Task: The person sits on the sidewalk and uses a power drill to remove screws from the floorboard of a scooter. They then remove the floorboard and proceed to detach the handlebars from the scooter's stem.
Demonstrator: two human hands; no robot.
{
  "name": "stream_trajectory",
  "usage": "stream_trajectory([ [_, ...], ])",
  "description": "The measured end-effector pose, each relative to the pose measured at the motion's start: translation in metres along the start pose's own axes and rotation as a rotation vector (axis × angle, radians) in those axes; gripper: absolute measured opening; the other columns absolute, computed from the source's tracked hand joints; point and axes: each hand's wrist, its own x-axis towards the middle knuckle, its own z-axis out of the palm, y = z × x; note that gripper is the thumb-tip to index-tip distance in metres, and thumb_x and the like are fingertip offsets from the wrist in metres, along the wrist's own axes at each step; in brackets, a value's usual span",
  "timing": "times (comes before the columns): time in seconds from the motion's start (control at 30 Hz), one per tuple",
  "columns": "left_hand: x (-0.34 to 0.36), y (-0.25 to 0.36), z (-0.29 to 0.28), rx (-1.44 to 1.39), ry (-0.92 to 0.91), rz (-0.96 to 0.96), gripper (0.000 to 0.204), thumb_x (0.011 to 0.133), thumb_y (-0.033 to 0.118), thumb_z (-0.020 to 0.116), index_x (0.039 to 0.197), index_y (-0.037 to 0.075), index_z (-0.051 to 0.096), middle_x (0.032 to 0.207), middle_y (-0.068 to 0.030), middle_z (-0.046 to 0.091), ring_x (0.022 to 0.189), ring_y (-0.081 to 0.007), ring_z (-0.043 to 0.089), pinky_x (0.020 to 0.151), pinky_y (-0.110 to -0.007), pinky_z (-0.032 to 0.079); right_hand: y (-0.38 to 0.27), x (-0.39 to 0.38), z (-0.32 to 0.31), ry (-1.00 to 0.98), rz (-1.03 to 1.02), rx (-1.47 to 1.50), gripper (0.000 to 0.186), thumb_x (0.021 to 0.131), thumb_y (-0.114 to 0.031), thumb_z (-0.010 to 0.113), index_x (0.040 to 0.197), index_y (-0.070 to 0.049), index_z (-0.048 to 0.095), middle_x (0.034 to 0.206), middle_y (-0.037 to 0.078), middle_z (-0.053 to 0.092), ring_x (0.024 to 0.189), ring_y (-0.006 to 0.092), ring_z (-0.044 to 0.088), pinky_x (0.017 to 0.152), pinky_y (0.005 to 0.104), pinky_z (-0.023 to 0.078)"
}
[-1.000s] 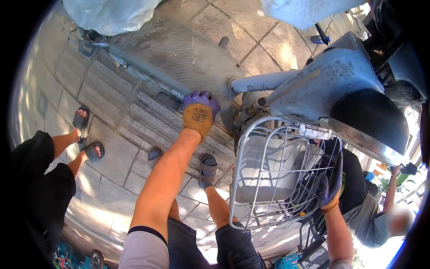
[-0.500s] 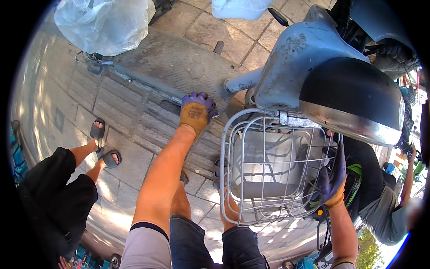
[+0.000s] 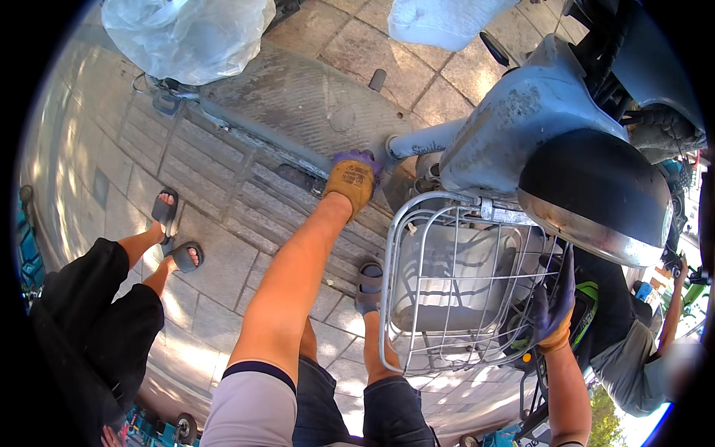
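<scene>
A pale blue scooter (image 3: pixel 514 123) with a worn ribbed footboard (image 3: pixel 298 93) lies across the view. My left hand (image 3: pixel 352 177), in a yellow and purple glove, is closed over the near edge of the footboard, close to the blue front tube (image 3: pixel 428 139); its fingertips are partly hidden. A silver wire basket (image 3: pixel 421 277) hangs in front of me beside the black and chrome headlamp housing (image 3: pixel 596 194). On the basket's right side my gloved right hand (image 3: pixel 555 305) grips the wires, fingers along the outside and thumb apart from them.
A white plastic bag (image 3: pixel 190 37) sits at the footboard's left end. Someone in black shorts and slides (image 3: pixel 186 257) stands at left. A person in a grey shirt (image 3: pixel 633 365) is at right. Paving slabs (image 3: pixel 216 298) lie below, with teal vehicles (image 3: pixel 141 428) behind.
The scooter, basket and bag have shifted slightly right and down in view. Both hands keep to the same spots on the scooter, the right hand's fingers a little closer to the wires.
</scene>
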Motion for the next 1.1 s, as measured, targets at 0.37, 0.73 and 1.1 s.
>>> stream_trajectory([
  [0.37,0.021,-0.013,-0.021,-0.22,-0.273,-0.124,0.024,0.086,0.013,0.07,0.109,0.012,0.075,0.116,-0.0158,0.074,0.109,-0.0377,0.07,0.09,-0.045,0.056,0.01,-0.007,-0.004,-0.02,0.004,-0.053,0.067,0.095,-0.024,0.061,0.149,0.01,0.039,0.143,0.033,0.051,0.133,0.0481,0.05,0.115,0.0485,0.036],
  [0.73,0.047,0.005,-0.053,0.018,-0.548,-0.275,0.034,0.081,0.01,0.08,0.113,0.004,0.073,0.116,-0.0165,0.074,0.109,-0.0335,0.071,0.09,-0.042,0.057,0.011,-0.005,-0.002,-0.015,-0.016,-0.07,0.07,0.095,-0.027,0.059,0.15,0.011,0.037,0.144,0.033,0.051,0.133,0.0485,0.05,0.115,0.0486,0.035],
  [1.1,0.048,-0.019,-0.029,-0.185,-0.468,-0.142,0.043,0.088,0.009,0.07,0.131,0.01,0.063,0.134,-0.0163,0.065,0.124,-0.0356,0.063,0.103,-0.046,0.05,0.0,0.0,0.003,-0.005,-0.032,0.092,0.079,0.099,-0.03,0.059,0.157,0.012,0.025,0.144,0.03,0.052,0.13,0.0367,0.056,0.114,0.0434,0.038],
])
